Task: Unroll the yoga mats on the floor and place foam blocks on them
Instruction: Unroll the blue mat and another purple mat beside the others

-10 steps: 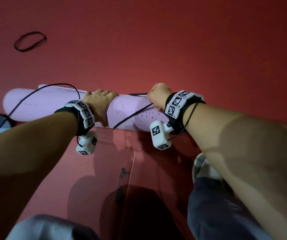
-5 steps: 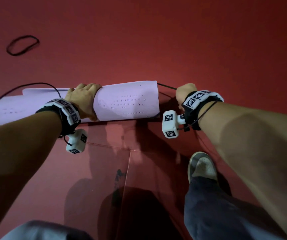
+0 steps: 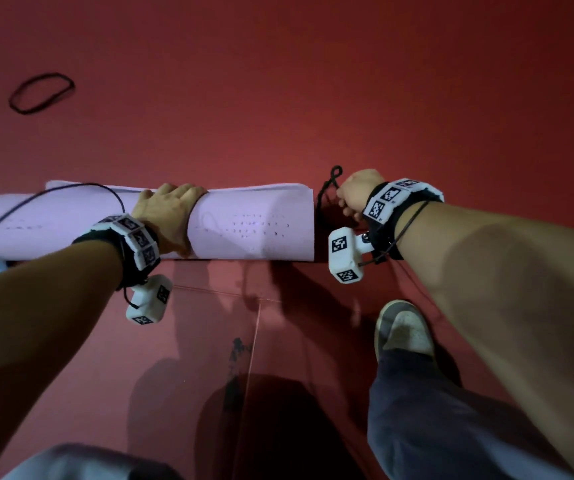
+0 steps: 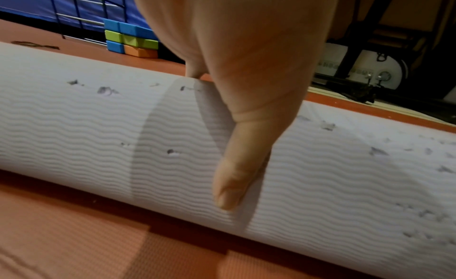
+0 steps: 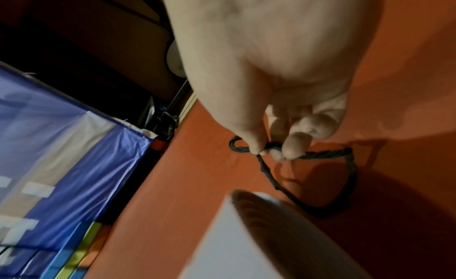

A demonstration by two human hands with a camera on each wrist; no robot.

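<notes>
A rolled pale lilac yoga mat lies crosswise on the red floor. My left hand grips the roll near its middle, fingers curled over the top; in the left wrist view the thumb lies down the mat's ribbed near side. My right hand is just past the roll's right end and pinches a dark cord loop, which hangs free of the mat. In the right wrist view the fingers pinch that cord above the roll's end. Coloured foam blocks are stacked far behind the mat.
Another dark cord loop lies on the floor at the far left. My right shoe stands close behind the roll's right end. A blue padded wall and exercise equipment border the floor. A black cable crosses the mat's left part.
My right hand has pulled the cord loop off the roll's right end and moved right of it. The left hand keeps its hold on the roll.
</notes>
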